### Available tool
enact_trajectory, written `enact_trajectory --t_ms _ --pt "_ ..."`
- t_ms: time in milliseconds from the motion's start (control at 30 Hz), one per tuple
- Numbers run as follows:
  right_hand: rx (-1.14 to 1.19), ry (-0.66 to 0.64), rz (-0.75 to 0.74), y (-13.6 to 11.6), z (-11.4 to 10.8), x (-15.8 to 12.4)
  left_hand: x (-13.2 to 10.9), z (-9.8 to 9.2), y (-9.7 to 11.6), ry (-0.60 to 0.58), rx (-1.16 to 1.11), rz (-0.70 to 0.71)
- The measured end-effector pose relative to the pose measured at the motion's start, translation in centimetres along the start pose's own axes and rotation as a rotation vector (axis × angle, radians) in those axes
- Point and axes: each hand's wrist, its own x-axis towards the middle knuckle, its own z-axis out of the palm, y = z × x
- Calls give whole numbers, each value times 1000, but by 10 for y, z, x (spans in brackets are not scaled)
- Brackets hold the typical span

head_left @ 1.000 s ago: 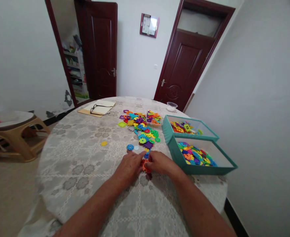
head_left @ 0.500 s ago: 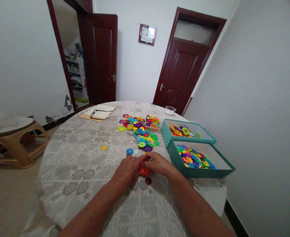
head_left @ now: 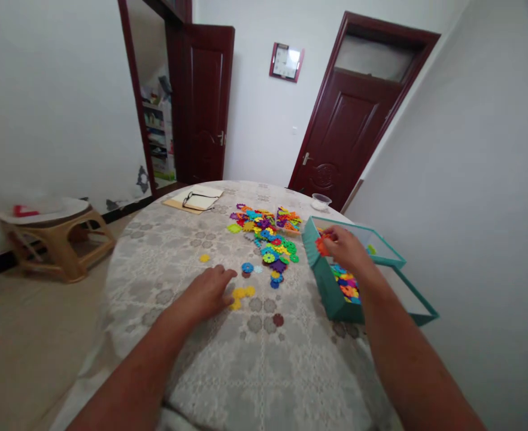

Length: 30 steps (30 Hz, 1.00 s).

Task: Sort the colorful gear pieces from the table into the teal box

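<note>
Worktop [head_left: 255, 383] has the teal box [head_left: 329, 293] on the right, probably for easy reach. Right hand [head_left: 342, 244] is pinched on an orange piece [head_left: 321, 246] at its far half; left hand [head_left: 208, 291] is loosely open, seemingly empty, right by yellow pieces [head_left: 239, 294].

No legible text, label, brand or number found. The wall clock [head_left: 286, 62] at the far side bears marks too small and glare-struck to read; packaging [head_left: 161, 164] on the shelves [head_left: 153, 107], far left, is likewise unreadable.
</note>
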Motion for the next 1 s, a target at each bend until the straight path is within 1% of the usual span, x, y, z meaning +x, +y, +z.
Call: enact_trajectory --t_ms 67,133,200,233,267,300,333,367,433,467,500,600,700,767,833,1000 --pt "-186 190 64 21 -18 20 -4 -3 -8 -20 -27 -42" --pt "-309 303 88 35 -29 33 -5 -1 -12 -23 -40 -66" --pt "-370 369 59 39 -32 35 -3 4 -13 -41 -41 -67" --pt "-369 379 20 36 -30 32 -1 7 -13 -56 -45 -59" --pt "-344 362 -32 31 -24 27 0 10 -13 -68 -53 -49" --pt "-291 307 -91 22 -16 19 1 12 -12 -79 -64 -40" --pt "-216 214 -146 11 -5 10 1 13 -11 -90 -76 -29" --pt "-128 82 -195 -2 8 -1 1 14 -9 -100 -86 -21" --pt "59 -237 -269 -30 38 -24 1 13 -6 -123 -95 -13" --pt "116 -365 -311 -43 55 -35 1 13 -4 -133 -95 -13" --pt "151 -444 -349 -55 71 -45 1 12 -2 -138 -92 -14" --pt "152 -528 -389 -80 112 -65 1 11 2 -122 -82 -17" --pt "86 -563 -417 -86 139 -69 2 12 4 -110 -79 -21" --pt "48 -572 -436 -84 148 -67 3 14 4 -99 -81 -15" --pt "41 -570 -430 -82 151 -65 3 16 4 -85 -84 -4" --pt "157 -583 -309 -79 152 -67 4 15 6 -94 -108 -44"
